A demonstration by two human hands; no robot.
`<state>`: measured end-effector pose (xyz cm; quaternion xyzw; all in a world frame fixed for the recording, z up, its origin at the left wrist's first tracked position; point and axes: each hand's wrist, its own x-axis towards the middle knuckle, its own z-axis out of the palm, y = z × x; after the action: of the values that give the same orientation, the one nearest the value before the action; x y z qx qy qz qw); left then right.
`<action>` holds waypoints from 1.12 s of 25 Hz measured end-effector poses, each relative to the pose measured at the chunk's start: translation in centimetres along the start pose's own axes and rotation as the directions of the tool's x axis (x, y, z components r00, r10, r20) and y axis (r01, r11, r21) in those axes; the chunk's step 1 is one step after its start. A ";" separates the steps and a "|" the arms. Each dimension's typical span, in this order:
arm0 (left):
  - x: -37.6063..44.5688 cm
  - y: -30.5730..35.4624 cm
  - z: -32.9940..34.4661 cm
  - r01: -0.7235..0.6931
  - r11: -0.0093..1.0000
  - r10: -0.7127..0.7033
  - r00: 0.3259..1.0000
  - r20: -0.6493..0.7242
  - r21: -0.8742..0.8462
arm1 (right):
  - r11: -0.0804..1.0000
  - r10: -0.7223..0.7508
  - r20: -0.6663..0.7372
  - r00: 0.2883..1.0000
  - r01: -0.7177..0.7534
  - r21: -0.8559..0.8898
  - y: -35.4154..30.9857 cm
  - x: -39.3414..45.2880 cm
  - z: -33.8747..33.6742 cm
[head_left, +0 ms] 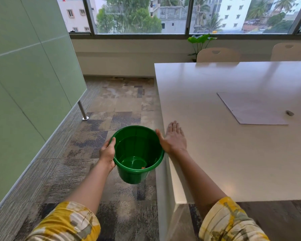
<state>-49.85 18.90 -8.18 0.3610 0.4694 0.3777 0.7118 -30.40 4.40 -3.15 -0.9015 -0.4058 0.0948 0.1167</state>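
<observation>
Carpet [125,105] below; green bucket [137,148] in left grip [108,153], beside table [215,145].

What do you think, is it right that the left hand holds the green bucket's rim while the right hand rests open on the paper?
Not quite: the head view shows the right hand resting open on the bare table, apart from the paper. The rest holds.

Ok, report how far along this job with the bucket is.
Done: a few scraps lie in the bucket. In hand: the left hand holds the bucket by its rim at the table edge, the right hand flat on the table beside it. Left, probably: a sheet and a small grey bit on the table.
</observation>
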 end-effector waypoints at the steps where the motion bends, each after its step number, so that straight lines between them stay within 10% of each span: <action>1: -0.1 -0.1 0.0 0.002 1.000 -0.002 1.000 -0.003 -0.002 | 1.000 -0.015 0.005 1.000 0.015 0.008 -1.0 -0.4 0.3; 7: -0.5 -0.3 0.0 0.013 0.999 -0.013 1.000 -0.015 -0.033 | 0.969 -0.095 0.275 0.957 0.025 0.248 -6.9 -1.3 3.8; 11: -0.9 -1.2 -0.5 0.016 0.998 -0.020 0.998 -0.065 -0.066 | 0.907 -0.071 -0.080 0.994 0.098 0.409 -7.6 -2.5 4.3; 15: -1.3 -1.8 -0.6 0.012 0.997 -0.019 0.996 -0.087 -0.076 | 0.962 -0.097 -0.357 0.929 0.180 0.208 -8.4 -2.9 2.8; 21: -1.2 -1.5 -0.6 0.008 0.997 -0.013 0.998 -0.060 -0.080 | 0.912 -0.329 -0.140 0.934 0.352 0.210 -7.2 -2.0 1.8; 24: -1.1 -1.2 -0.4 0.002 0.998 -0.006 0.998 -0.070 -0.064 | 0.902 -0.219 -0.358 0.908 0.328 0.280 -4.3 -1.5 0.0; 28: -1.2 -1.3 -0.3 -0.007 0.998 0.004 0.998 -0.056 -0.057 | 0.966 0.177 -0.412 0.894 -0.078 0.245 2.6 -0.1 -2.4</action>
<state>-50.26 17.32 -8.91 0.3312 0.4772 0.4027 0.7074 -28.01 2.32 -1.55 -0.9061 -0.2966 -0.0543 0.2966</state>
